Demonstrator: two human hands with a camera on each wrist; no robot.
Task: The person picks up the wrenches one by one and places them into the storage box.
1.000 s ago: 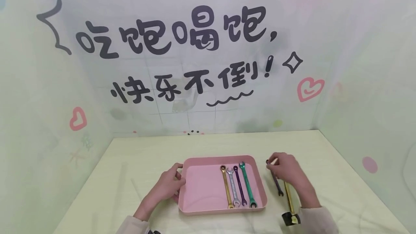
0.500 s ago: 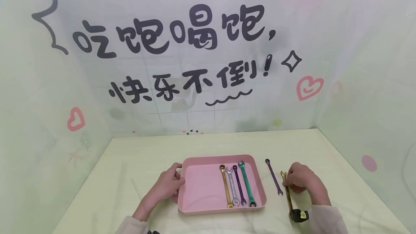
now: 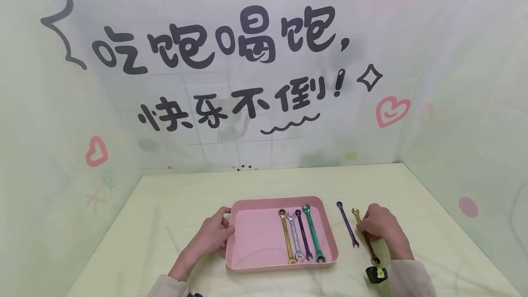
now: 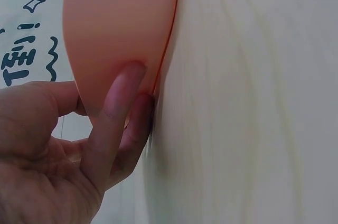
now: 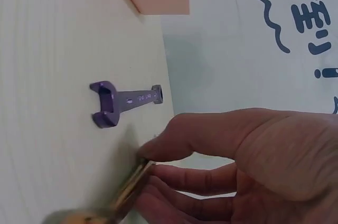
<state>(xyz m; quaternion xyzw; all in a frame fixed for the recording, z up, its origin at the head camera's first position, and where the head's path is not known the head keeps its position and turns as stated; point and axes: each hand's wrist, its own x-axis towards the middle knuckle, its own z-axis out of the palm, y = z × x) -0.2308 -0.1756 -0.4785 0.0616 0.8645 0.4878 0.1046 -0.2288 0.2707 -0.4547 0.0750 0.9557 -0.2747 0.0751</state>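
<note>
My left hand [image 3: 212, 233] grips the left end of a pink tray [image 3: 251, 268]. In the left wrist view the thumb lies against the outside of the tray wall [image 4: 121, 18]. Inside, on the tray's right side, lie a gold wrench [image 3: 287, 237], a silver wrench [image 3: 295, 237], a purple wrench [image 3: 304, 235] and a green wrench [image 3: 313, 235] side by side. Right of the tray, my right hand [image 3: 381, 226] pinches another gold wrench [image 3: 356, 216] near its middle. Between tray and hand lies a second purple wrench [image 3: 348, 225], also visible in the right wrist view [image 5: 134, 99].
A small black object with a yellow-green patch [image 3: 376, 274] sits at the right sleeve's cuff. The pale wooden table [image 3: 185, 196] meets walls [image 3: 264, 155] at the back and both sides.
The right hand has let go of the loose purple wrench and moved right to the gold one. That wrench has shifted slightly up and left in its grip. The left hand stays put.
</note>
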